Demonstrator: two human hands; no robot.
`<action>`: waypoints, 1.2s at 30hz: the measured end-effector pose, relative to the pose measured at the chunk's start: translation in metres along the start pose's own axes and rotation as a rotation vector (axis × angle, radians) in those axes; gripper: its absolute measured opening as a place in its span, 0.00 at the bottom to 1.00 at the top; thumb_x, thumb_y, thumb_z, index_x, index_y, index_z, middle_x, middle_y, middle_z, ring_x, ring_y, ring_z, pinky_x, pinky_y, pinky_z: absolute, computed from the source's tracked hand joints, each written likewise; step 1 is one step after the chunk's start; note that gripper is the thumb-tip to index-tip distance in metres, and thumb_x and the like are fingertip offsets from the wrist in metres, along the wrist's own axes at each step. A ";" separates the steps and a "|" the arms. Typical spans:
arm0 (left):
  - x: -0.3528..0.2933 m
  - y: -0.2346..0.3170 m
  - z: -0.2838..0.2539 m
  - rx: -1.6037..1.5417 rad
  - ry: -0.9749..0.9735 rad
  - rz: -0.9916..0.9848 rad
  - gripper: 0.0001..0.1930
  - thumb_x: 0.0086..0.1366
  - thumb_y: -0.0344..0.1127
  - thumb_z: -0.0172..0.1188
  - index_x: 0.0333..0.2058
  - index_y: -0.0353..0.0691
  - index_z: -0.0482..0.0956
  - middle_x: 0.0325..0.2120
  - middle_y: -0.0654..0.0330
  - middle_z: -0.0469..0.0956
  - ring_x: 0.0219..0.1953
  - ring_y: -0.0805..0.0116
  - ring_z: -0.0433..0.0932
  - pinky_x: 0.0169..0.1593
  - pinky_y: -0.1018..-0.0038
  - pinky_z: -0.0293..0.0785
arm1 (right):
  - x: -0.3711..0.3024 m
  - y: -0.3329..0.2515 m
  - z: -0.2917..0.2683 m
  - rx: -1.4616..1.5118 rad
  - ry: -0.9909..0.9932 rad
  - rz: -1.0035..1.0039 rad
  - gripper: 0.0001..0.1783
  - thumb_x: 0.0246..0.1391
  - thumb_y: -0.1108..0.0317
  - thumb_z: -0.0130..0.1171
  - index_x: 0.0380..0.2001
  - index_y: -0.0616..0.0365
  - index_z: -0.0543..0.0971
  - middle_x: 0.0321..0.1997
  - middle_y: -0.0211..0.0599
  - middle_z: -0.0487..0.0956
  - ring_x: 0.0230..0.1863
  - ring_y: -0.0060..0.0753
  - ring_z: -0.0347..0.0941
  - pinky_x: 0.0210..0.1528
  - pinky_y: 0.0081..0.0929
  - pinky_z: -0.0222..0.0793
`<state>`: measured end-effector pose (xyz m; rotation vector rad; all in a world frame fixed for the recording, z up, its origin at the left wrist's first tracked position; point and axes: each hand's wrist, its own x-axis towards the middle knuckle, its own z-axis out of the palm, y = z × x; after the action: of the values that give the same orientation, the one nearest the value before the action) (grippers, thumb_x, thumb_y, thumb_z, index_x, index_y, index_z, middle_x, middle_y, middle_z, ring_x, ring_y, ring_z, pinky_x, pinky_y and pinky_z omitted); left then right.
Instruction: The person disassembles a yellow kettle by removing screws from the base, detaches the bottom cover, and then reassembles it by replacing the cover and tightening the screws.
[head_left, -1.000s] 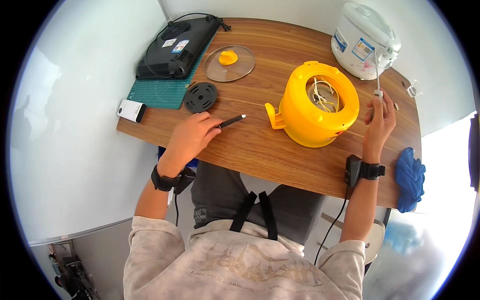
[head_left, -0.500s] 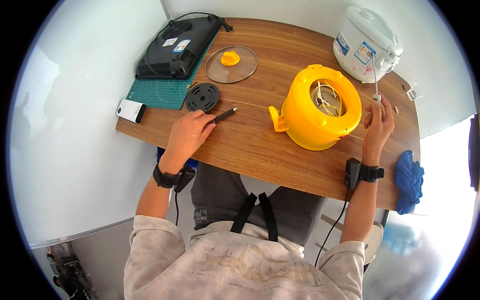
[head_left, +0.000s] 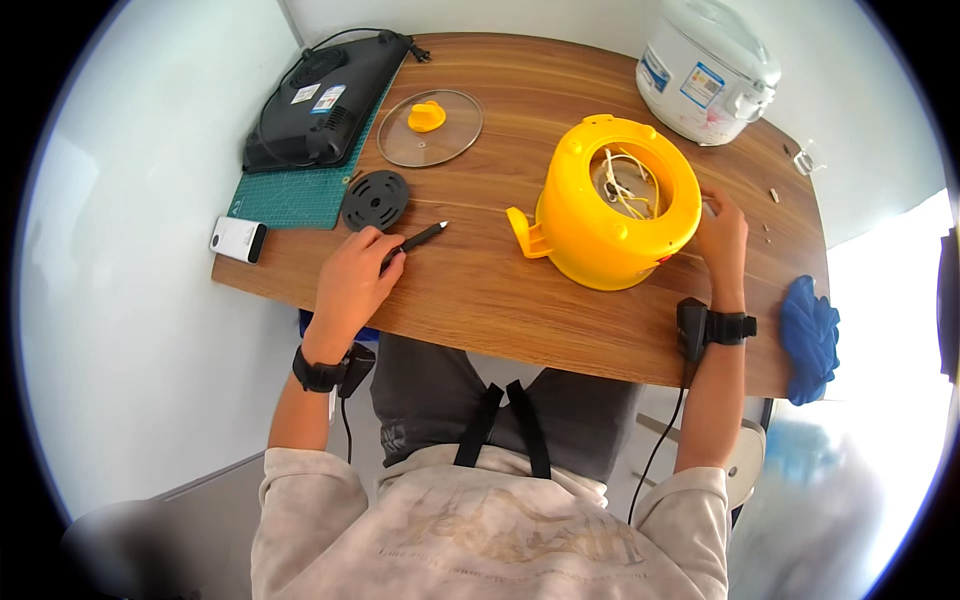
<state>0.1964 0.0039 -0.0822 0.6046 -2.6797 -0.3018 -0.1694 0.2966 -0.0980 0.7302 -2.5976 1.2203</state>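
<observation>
- Left hand (head_left: 355, 275): closed on a black pen-shaped tool (head_left: 424, 238).
- Right hand (head_left: 724, 236): beside the yellow appliance housing (head_left: 588, 248); grip hidden, cannot tell.
- Housing: right of centre on the surface (head_left: 480, 305); best steadied by its wall, clear of wires (head_left: 613, 175).

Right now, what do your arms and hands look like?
The left hand and right hand are bare, without gloves. Each wrist carries a black strap and a boxy black unit with a thin black cable. Pale beige, mottled sleeves stop around the elbows.
</observation>
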 end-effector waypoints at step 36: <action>0.016 0.107 -0.003 -0.638 -0.179 -0.116 0.14 0.69 0.36 0.63 0.48 0.34 0.79 0.38 0.55 0.81 0.39 0.68 0.82 0.44 0.74 0.78 | -0.011 -0.013 -0.007 -0.225 -0.118 -0.132 0.21 0.53 0.66 0.65 0.51 0.55 0.81 0.46 0.50 0.80 0.50 0.56 0.76 0.54 0.42 0.71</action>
<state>0.1451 0.0908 -0.0440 0.5415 -2.4920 -1.2288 -0.1538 0.2986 -0.0883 0.9336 -2.6720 0.8557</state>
